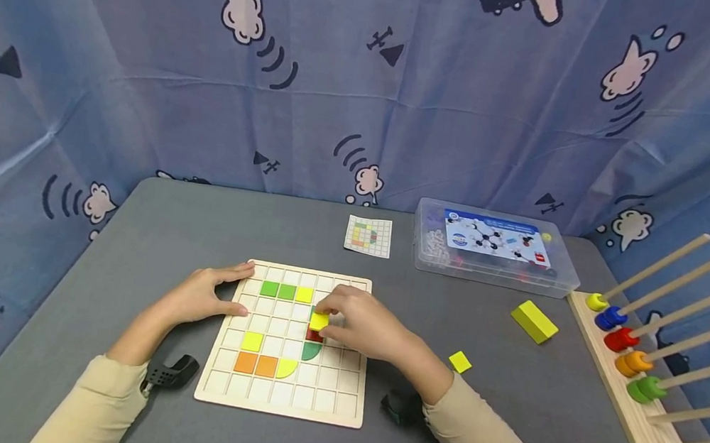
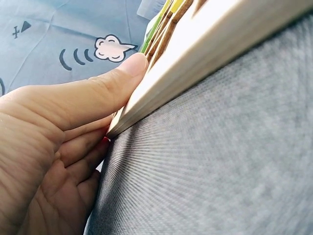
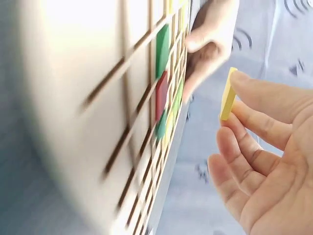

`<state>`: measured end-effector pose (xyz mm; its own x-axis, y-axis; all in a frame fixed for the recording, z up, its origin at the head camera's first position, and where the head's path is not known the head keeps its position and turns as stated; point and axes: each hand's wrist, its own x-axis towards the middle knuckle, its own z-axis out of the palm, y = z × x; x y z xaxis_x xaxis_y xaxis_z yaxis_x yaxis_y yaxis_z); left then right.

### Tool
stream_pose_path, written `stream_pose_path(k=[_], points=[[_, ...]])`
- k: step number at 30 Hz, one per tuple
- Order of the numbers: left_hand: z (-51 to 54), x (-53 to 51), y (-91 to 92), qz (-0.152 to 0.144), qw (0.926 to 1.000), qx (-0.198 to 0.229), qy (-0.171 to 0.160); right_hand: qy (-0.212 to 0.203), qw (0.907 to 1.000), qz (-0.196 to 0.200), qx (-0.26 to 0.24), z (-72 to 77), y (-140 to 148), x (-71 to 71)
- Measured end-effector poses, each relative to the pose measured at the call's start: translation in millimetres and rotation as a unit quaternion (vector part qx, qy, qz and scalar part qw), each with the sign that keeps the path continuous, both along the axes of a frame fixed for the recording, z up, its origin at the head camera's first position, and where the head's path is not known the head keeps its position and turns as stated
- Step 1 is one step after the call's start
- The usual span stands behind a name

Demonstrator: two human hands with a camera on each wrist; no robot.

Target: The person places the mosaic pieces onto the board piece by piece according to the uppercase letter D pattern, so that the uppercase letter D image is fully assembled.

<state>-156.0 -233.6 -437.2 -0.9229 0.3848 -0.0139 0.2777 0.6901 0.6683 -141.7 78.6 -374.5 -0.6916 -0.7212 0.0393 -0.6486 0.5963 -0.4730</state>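
A wooden grid board [image 1: 338, 398] lies on the table with green, yellow, orange and red tiles in some of its cells. My left hand [image 1: 199, 295] rests at the board's upper left edge, thumb and index finger spread apart; the left wrist view shows the thumb [image 2: 115, 85] touching the rim. Over the right-middle cells my right hand [image 1: 371, 325] pinches a yellow square tile [image 1: 319, 321] between thumb and fingers. In the right wrist view this yellow tile [image 3: 228, 95] is held above the board, apart from it. Beneath it are a partly hidden red tile [image 1: 315, 334] and a green quarter-round tile [image 1: 311, 351].
A loose yellow tile [image 1: 460, 361] lies beside my right forearm, and a yellow block [image 1: 534, 321] farther right. Behind the board are a printed pattern card [image 1: 368, 237] and a clear plastic box [image 1: 491, 274]. A wooden peg rack [image 1: 624, 390] with colored rings stands at the right.
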Motion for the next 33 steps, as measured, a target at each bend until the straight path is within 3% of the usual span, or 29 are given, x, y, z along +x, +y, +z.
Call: stream_pose_path(k=[6,13,24,33], points=[[0.5,0.1,-0.3,-0.002,1.0000,-0.001,0.003,-0.010,0.9979,0.045,0.047,5.8,-48.4,-5.1],[0.4,-0.2,-1.9,-0.010,0.9999,0.004,0.012,-0.005,0.9922,0.075,0.100,-1.8,-84.0,-13.9],[0.4,1.0,-0.6,-0.007,0.9998,0.008,0.015,-0.016,0.9869,0.082,0.138,-11.0,-102.9,-18.8],[0.1,0.9,-0.7,-0.009,0.9997,0.010,0.020,-0.024,0.9862,0.080,0.143,-10.4,-103.6,-17.9]])
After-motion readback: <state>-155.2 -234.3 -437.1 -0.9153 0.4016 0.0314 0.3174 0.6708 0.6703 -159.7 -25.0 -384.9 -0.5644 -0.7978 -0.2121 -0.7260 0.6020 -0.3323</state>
